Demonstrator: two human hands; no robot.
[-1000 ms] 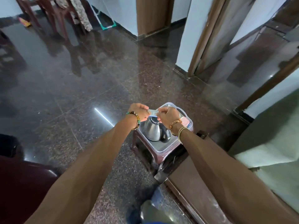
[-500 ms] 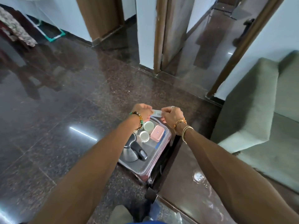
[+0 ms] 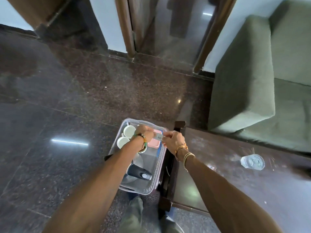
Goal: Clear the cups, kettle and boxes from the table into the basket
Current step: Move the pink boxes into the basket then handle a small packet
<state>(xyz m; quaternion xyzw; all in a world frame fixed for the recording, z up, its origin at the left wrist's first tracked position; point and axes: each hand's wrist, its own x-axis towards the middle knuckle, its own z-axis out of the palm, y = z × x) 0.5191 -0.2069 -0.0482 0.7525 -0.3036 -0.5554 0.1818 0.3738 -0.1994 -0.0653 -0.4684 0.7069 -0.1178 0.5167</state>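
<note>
Small pale flat box [image 3: 159,136], long axis running hand to hand, hangs above the far end of the clear plastic basket [image 3: 148,190], left hand [image 3: 146,132] and right hand [image 3: 173,140] each with its grip pinching 1 end.

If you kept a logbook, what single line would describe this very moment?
left hand + right hand: pinch small packet above basket | basket holds: two cups, kettle, pink box | on table: glass
</note>
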